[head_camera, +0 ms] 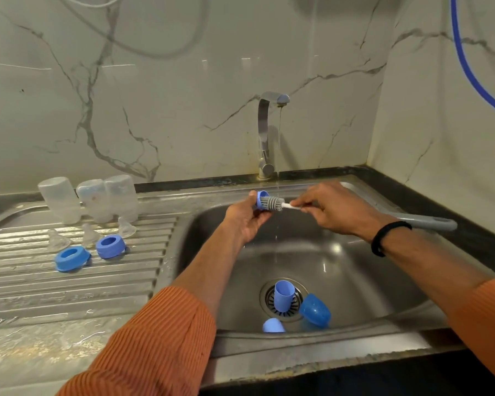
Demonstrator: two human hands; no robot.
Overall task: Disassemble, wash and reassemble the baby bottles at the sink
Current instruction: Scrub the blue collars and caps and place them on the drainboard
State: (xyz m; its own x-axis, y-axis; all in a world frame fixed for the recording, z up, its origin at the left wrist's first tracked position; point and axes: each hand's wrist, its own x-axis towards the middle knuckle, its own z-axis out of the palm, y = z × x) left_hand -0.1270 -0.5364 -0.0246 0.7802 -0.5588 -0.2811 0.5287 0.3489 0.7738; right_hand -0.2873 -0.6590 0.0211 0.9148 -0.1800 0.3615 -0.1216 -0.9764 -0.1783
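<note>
The left hand point(245, 217) gripped a blue cap point(262, 199), its mouth facing right. The right hand point(330, 208) pinched a brush point(273, 202), lying level, its bristles entering that mouth.

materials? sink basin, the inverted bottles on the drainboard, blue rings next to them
Sink basin: looks like brushed stainless steel, grey with soft glare spots.
Bottles: translucent, cloudy, likely plastic; glass can't be ruled out.
Blue rings: opaque, matte blue, apparently moulded plastic.
</note>
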